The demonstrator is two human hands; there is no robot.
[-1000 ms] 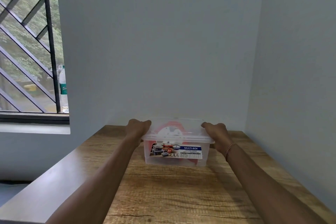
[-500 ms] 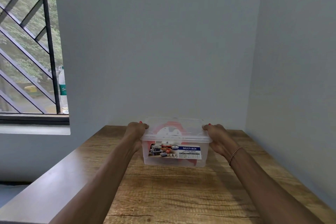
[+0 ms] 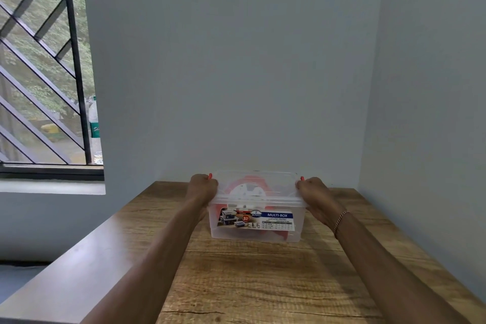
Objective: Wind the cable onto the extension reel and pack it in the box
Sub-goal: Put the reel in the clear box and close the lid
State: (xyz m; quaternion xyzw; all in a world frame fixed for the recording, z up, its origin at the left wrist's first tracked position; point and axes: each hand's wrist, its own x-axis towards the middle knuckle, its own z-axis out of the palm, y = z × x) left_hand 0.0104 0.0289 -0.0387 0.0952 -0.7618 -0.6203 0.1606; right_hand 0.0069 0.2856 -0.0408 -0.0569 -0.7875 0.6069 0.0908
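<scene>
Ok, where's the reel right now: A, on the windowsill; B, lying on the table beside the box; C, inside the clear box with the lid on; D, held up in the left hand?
C: the red and white reel shows through the lidded box, which the left hand and right hand grip at its ends.

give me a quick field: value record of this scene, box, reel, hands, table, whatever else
box: clear plastic box with a MULTI-BOX label, on the wooden table, lid on
reel: red and white extension reel inside the box, seen through the plastic
left hand: left hand grips the box's left rim
right hand: right hand grips the box's right rim
lid seating: cannot tell if fully snapped
other: bottle on the window sill
</scene>
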